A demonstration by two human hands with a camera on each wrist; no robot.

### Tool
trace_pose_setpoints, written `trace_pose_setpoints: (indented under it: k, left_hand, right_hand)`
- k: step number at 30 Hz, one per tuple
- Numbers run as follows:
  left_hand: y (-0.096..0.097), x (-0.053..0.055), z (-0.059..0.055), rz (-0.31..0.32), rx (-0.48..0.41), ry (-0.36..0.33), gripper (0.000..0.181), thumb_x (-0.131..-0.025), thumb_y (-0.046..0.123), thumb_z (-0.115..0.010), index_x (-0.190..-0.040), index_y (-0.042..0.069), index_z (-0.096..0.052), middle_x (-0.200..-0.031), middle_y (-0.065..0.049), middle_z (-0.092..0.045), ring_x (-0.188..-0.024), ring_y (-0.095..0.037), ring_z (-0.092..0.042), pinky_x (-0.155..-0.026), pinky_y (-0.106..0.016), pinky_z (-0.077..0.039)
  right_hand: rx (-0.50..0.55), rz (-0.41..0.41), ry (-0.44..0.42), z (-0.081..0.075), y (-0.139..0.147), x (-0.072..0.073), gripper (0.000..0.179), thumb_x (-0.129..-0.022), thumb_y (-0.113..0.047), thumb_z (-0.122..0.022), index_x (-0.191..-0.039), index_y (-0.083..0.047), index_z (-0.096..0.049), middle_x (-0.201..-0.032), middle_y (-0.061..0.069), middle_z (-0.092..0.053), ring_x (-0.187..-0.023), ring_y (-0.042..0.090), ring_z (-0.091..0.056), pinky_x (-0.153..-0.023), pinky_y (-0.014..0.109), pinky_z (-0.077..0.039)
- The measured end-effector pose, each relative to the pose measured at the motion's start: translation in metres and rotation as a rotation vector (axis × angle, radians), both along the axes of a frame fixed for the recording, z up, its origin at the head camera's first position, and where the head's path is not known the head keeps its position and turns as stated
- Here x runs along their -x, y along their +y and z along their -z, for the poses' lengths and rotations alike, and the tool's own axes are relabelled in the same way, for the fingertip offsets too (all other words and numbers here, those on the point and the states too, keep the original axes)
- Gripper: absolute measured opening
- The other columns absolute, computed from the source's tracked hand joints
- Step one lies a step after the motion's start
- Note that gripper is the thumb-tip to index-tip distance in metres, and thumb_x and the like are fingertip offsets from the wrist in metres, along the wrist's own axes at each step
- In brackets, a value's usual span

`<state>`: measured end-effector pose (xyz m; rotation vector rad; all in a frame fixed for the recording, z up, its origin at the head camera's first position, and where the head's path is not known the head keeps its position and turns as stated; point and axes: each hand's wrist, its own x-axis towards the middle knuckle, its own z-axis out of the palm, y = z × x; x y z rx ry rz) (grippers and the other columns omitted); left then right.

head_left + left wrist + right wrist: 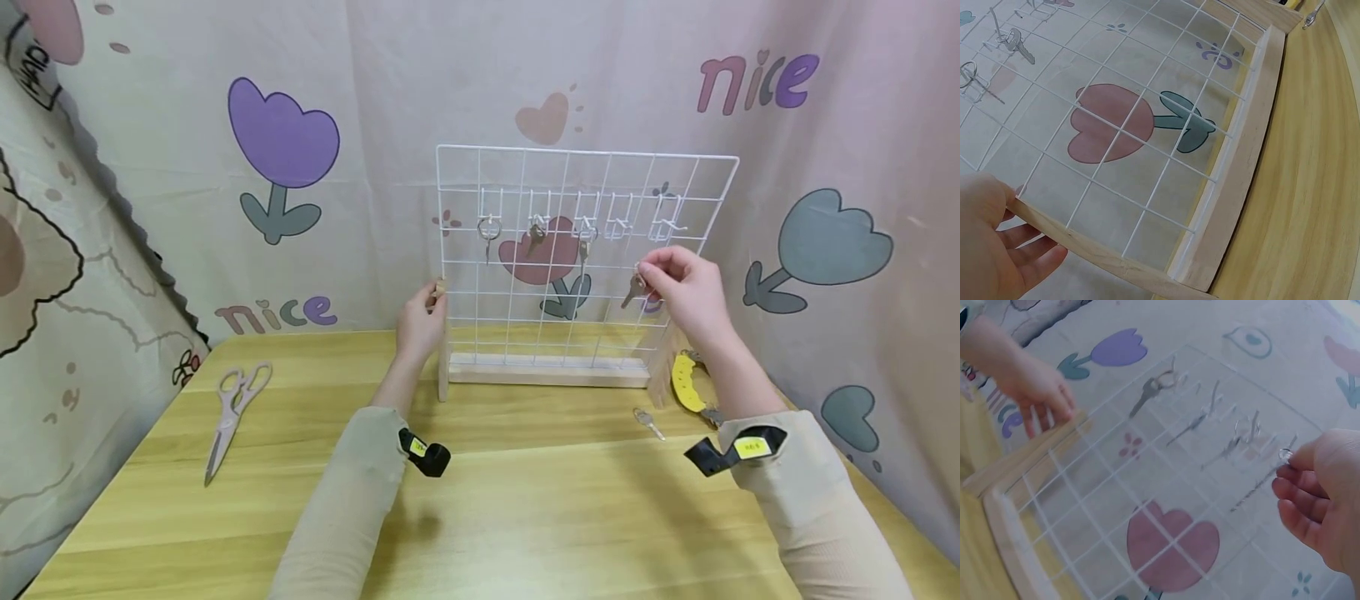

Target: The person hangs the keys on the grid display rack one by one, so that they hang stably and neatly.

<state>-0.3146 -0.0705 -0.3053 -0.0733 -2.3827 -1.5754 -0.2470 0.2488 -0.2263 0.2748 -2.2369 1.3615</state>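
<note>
A white wire grid rack (543,321) with a wooden base and side posts stands on the table. My left hand (422,325) grips its left wooden post (1094,249), fingers behind the post in the left wrist view. Near the rack's right side, my right hand (690,292) pinches a small ring (1285,454) with a key (632,293) dangling from it. This key hangs in front of the grid, below the white hooks (666,228). Three hooks to the left carry keys: a left key (488,250), a middle key (536,240) and a right key (584,252).
Another key (649,423) lies on the table in front of the rack's right foot. Yellow-covered handcuffs (684,382) sit beside that foot, partly behind my right forearm. Scissors (235,417) lie at the left. A printed curtain (390,100) hangs behind the table.
</note>
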Motion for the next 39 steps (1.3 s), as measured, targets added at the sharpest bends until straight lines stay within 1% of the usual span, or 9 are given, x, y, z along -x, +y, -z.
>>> trace_pose_setpoints:
  k: [3,7,10,15,21,23,28,34,39]
  left_hand:
    - [0.000,0.001,0.002,-0.004,0.003,-0.002,0.044,-0.097,0.024,-0.048,-0.137,0.006,-0.044,-0.125,-0.017,-0.055,-0.112,-0.030,-0.054,-0.091,-0.040,-0.046]
    - [0.000,0.001,0.002,-0.008,0.006,0.004,0.044,-0.097,0.025,-0.048,-0.137,0.006,-0.045,-0.125,-0.017,-0.056,-0.111,-0.030,-0.054,-0.091,-0.040,-0.046]
    - [0.000,0.001,0.002,-0.007,0.007,0.005,0.044,-0.097,0.025,-0.048,-0.137,0.005,-0.044,-0.125,-0.017,-0.055,-0.111,-0.030,-0.054,-0.091,-0.040,-0.046]
    - [0.000,0.002,0.002,-0.007,0.006,0.004,0.045,-0.098,0.026,-0.047,-0.138,0.005,-0.043,-0.127,-0.017,-0.054,-0.113,-0.030,-0.054,-0.091,-0.039,-0.046]
    - [0.001,0.001,0.002,-0.016,0.014,-0.001,0.045,-0.097,0.026,-0.047,-0.137,0.005,-0.044,-0.127,-0.017,-0.055,-0.113,-0.030,-0.054,-0.092,-0.040,-0.045]
    - [0.001,0.001,0.002,-0.018,0.013,-0.004,0.045,-0.097,0.026,-0.047,-0.138,0.006,-0.043,-0.127,-0.017,-0.055,-0.113,-0.030,-0.054,-0.092,-0.040,-0.045]
    - [0.001,0.001,0.002,-0.023,0.017,-0.004,0.045,-0.098,0.027,-0.047,-0.138,0.006,-0.043,-0.127,-0.016,-0.055,-0.113,-0.030,-0.054,-0.092,-0.040,-0.045]
    - [0.000,0.001,0.002,-0.015,0.018,-0.003,0.045,-0.098,0.026,-0.047,-0.138,0.005,-0.043,-0.127,-0.017,-0.054,-0.112,-0.030,-0.054,-0.091,-0.040,-0.046]
    - [0.001,0.002,0.002,-0.017,0.006,-0.013,0.046,-0.097,0.026,-0.048,-0.138,0.006,-0.042,-0.127,-0.016,-0.055,-0.112,-0.030,-0.054,-0.090,-0.039,-0.046]
  right_hand:
    - [0.056,0.024,0.014,-0.009,-0.006,0.004,0.015,-0.091,-0.018,-0.059,-0.097,-0.004,-0.061,-0.077,-0.005,-0.059,-0.064,0.010,-0.054,-0.059,0.016,-0.048]
    - [0.099,0.066,0.040,-0.019,-0.014,0.011,0.016,-0.091,-0.021,-0.059,-0.098,-0.007,-0.062,-0.078,-0.002,-0.059,-0.063,0.009,-0.054,-0.060,0.015,-0.048]
    - [0.128,0.095,0.056,-0.025,-0.018,0.015,0.018,-0.092,-0.021,-0.058,-0.100,-0.006,-0.062,-0.078,-0.001,-0.059,-0.062,0.009,-0.054,-0.060,0.014,-0.048]
    - [0.153,0.128,0.050,-0.029,-0.024,0.021,0.021,-0.092,-0.021,-0.058,-0.102,-0.002,-0.061,-0.077,-0.003,-0.058,-0.061,0.007,-0.054,-0.059,0.013,-0.048]
    - [0.150,0.131,0.046,-0.024,-0.027,0.026,0.025,-0.092,-0.016,-0.057,-0.106,0.005,-0.060,-0.078,-0.002,-0.059,-0.061,0.006,-0.054,-0.057,0.013,-0.048]
    - [0.146,0.132,0.048,-0.022,-0.027,0.027,0.024,-0.092,-0.015,-0.057,-0.105,0.004,-0.060,-0.079,-0.002,-0.059,-0.062,0.005,-0.055,-0.058,0.013,-0.048]
    - [0.185,0.110,0.048,-0.019,-0.026,0.030,0.022,-0.090,-0.011,-0.059,-0.104,0.006,-0.060,-0.078,-0.002,-0.060,-0.062,0.005,-0.055,-0.057,0.013,-0.049]
    - [0.243,0.073,0.014,-0.012,-0.021,0.031,0.018,-0.090,-0.007,-0.058,-0.102,0.006,-0.059,-0.078,-0.003,-0.059,-0.062,0.004,-0.057,-0.057,0.014,-0.049]
    - [0.196,0.079,-0.051,0.003,-0.010,0.027,0.016,-0.092,-0.011,-0.056,-0.103,0.001,-0.059,-0.080,-0.007,-0.061,-0.066,0.004,-0.058,-0.060,0.015,-0.050]
